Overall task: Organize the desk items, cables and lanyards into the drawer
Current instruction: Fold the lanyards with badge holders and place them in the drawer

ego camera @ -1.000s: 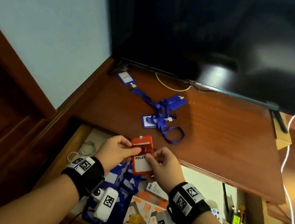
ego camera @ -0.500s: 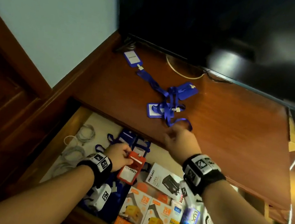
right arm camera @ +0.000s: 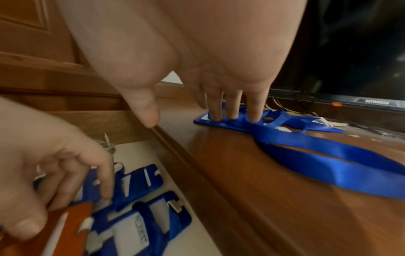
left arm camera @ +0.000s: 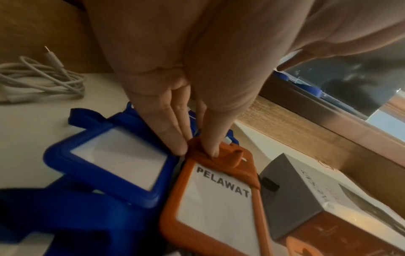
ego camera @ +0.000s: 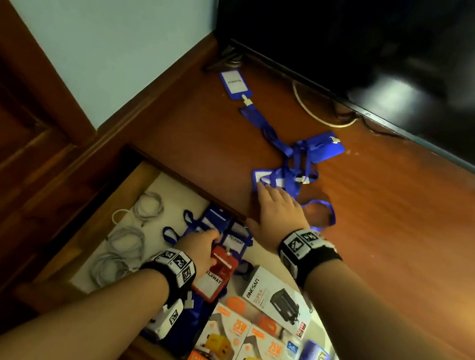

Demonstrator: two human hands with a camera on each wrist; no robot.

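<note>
Blue lanyards lay tangled on the desk near its front edge, so from the head view the job looked only partly done: grey cables, boxes and several badge holders already sat in the open drawer, while that tangle and one more blue badge holder by the desk's back left corner remained. From the left wrist view, the left hand pinched the top of the orange badge holder, its grip narrow, setting it down in the drawer beside a blue one. From the right wrist view, the right hand had its grip wide, straight fingertips pressing a blue holder on the desk; nothing was lifted yet.
</note>
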